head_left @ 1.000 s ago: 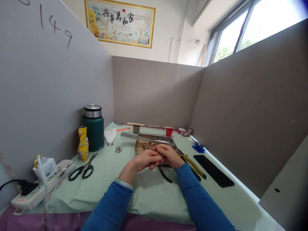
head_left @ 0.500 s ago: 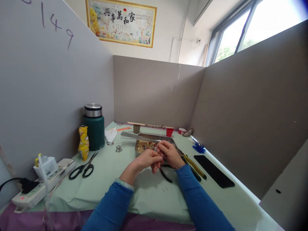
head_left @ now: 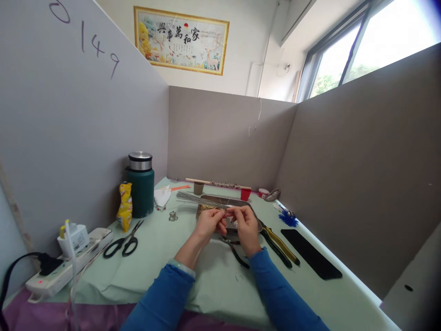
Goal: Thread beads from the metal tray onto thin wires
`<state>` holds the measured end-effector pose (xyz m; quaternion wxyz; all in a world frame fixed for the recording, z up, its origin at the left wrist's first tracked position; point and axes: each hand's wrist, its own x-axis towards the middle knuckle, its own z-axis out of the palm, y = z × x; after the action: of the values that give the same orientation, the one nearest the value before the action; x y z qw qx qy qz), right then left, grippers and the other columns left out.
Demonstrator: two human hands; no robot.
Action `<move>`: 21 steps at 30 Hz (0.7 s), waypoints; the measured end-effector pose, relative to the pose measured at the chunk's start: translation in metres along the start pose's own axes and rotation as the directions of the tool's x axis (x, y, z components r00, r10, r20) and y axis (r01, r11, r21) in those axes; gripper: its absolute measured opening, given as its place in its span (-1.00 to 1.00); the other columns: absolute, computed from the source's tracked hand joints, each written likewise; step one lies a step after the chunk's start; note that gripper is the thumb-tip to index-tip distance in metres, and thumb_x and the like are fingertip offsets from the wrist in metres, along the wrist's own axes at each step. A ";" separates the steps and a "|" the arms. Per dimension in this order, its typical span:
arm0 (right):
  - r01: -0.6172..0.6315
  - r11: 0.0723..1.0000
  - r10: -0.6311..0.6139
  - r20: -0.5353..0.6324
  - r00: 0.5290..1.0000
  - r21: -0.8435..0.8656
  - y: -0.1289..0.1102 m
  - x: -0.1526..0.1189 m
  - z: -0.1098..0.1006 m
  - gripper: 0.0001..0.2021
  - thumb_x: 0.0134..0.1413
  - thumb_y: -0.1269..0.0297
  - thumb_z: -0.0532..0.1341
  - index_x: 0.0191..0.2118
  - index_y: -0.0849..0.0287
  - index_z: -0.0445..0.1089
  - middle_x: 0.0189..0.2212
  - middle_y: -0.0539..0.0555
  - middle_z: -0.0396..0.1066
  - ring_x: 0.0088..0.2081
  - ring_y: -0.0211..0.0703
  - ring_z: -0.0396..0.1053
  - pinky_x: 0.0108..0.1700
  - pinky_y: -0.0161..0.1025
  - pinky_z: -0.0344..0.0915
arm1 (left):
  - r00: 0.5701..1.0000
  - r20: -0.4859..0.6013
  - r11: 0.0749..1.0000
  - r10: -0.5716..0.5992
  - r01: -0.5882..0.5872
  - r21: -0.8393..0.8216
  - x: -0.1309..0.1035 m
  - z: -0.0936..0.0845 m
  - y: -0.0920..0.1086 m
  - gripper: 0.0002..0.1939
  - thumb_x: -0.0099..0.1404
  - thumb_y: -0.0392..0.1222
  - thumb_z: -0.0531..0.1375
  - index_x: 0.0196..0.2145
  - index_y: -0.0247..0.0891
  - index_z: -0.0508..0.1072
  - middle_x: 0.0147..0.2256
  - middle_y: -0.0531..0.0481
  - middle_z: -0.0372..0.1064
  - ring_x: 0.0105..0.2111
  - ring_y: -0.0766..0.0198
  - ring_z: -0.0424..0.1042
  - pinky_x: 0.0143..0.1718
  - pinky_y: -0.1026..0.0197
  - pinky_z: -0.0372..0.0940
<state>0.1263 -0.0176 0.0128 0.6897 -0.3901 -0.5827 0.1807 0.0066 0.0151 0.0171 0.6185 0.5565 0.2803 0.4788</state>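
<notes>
My left hand [head_left: 211, 224] and my right hand [head_left: 245, 226] meet fingertip to fingertip over the front of a metal tray [head_left: 259, 224]. Both are closed in a pinch; whatever lies between the fingers is too small to make out. Gold beads show in the tray behind my left hand. A bundle of thin grey wires [head_left: 193, 198] rests across the tray's back left. Just below my hands lie black-handled pliers [head_left: 238, 257]. Larger pliers with yellow and green handles [head_left: 280, 246] are right of the tray.
Scissors [head_left: 124, 242], a yellow packet [head_left: 124, 207], a green flask [head_left: 143, 193] and a power strip [head_left: 55, 277] stand or lie at left. Behind the tray are a brown cup [head_left: 198, 188], a red cup [head_left: 245, 195] and a beaded stick [head_left: 223, 185]. A black strip [head_left: 310, 253] lies right.
The head view has shifted a little, so everything sits slightly lower and further right. My hands have turned more upright, with their fingertips level, and show more of the black-handled pliers.
</notes>
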 end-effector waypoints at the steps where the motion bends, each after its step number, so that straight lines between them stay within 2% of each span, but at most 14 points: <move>1: 0.049 0.997 -0.049 -0.004 0.999 -0.064 -0.001 -0.002 0.001 -0.81 0.17 0.21 0.03 -0.31 0.18 0.31 -0.34 0.10 0.41 -0.31 -0.19 0.35 -0.24 -0.24 0.27 | 1.000 -0.017 1.000 -0.001 0.001 -0.009 0.000 0.000 0.000 -0.67 0.09 0.00 0.17 -0.56 -0.37 0.32 -0.68 0.07 0.27 -0.77 0.40 0.25 -0.71 0.33 0.17; 7: 0.316 0.881 -0.308 0.082 0.948 -0.353 -0.002 -0.010 0.001 -0.84 0.17 0.33 0.03 -0.30 0.12 0.35 -0.26 0.11 0.41 -0.19 -0.11 0.33 -0.09 -0.12 0.20 | 0.999 -0.032 0.997 -0.018 0.016 -0.080 0.003 -0.002 -0.003 -0.66 0.05 0.03 0.21 -0.53 -0.36 0.33 -0.68 0.10 0.26 -0.75 0.42 0.24 -0.69 0.35 0.16; 14: 0.478 0.790 -0.420 0.229 0.878 -0.385 -0.006 -0.008 -0.003 -0.83 0.15 0.41 0.02 -0.34 0.10 0.33 -0.27 0.08 0.44 -0.16 -0.11 0.35 -0.06 -0.08 0.17 | 1.000 -0.001 0.976 -0.014 0.013 -0.216 0.007 -0.006 -0.007 -0.67 0.06 -0.02 0.23 -0.58 -0.38 0.34 -0.73 0.07 0.24 -0.75 0.43 0.20 -0.66 0.34 0.15; 17: 0.481 0.796 -0.412 0.253 0.875 -0.368 -0.008 -0.008 -0.005 -0.83 0.14 0.41 0.04 -0.35 0.10 0.35 -0.27 0.08 0.44 -0.16 -0.10 0.35 -0.06 -0.08 0.16 | 1.000 0.018 0.971 -0.021 0.024 -0.237 0.006 -0.007 -0.005 -0.68 0.06 -0.04 0.24 -0.59 -0.39 0.33 -0.73 0.07 0.23 -0.74 0.44 0.20 -0.65 0.34 0.15; 21: 0.349 0.897 -0.293 0.226 0.929 -0.272 -0.006 -0.006 -0.008 -0.86 0.14 0.33 0.07 -0.26 0.10 0.37 -0.21 0.10 0.41 -0.17 -0.10 0.35 -0.11 -0.13 0.22 | 0.995 0.092 0.964 -0.024 0.047 -0.262 0.003 -0.011 0.002 -0.72 0.08 -0.07 0.24 -0.50 -0.40 0.36 -0.65 0.07 0.27 -0.74 0.46 0.20 -0.68 0.35 0.14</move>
<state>0.1313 -0.0282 0.0133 0.5854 -0.3731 -0.7198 0.0054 -0.0028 0.0225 0.0167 0.7073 0.4847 0.1964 0.4756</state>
